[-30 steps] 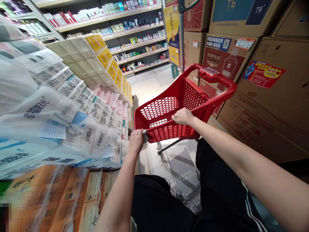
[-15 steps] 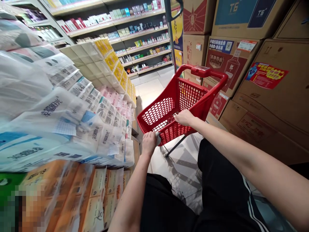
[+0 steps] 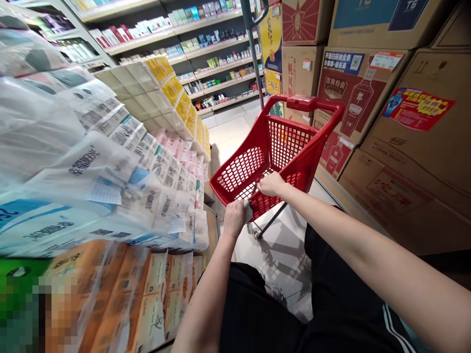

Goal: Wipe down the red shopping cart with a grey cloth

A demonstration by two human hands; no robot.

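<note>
A red plastic shopping cart (image 3: 259, 154) with perforated basket walls stands in front of me, at an angle. My left hand (image 3: 234, 217) is closed over its near rim, towards the left corner. A pale grey piece (image 3: 248, 210) shows beside those fingers; whether it is a cloth or part of the cart I cannot tell. Farther along the same rim, my right hand (image 3: 271, 185) is closed, its fingertips partly hidden over the inside edge. The red handle (image 3: 303, 102) is at the far side of the basket, away from both hands.
Plastic-wrapped tissue packs (image 3: 154, 191) are piled at my left, with orange packs (image 3: 99, 289) below. Stacked cardboard boxes (image 3: 412, 142) line the right side. A grey metal pole (image 3: 253, 59) rises behind the cart. Shelves of small goods (image 3: 184, 44) stand across the back.
My right hand has moved slightly left and my left hand slightly right in the view, so they are closer together. The view and the cart have shifted a little.
</note>
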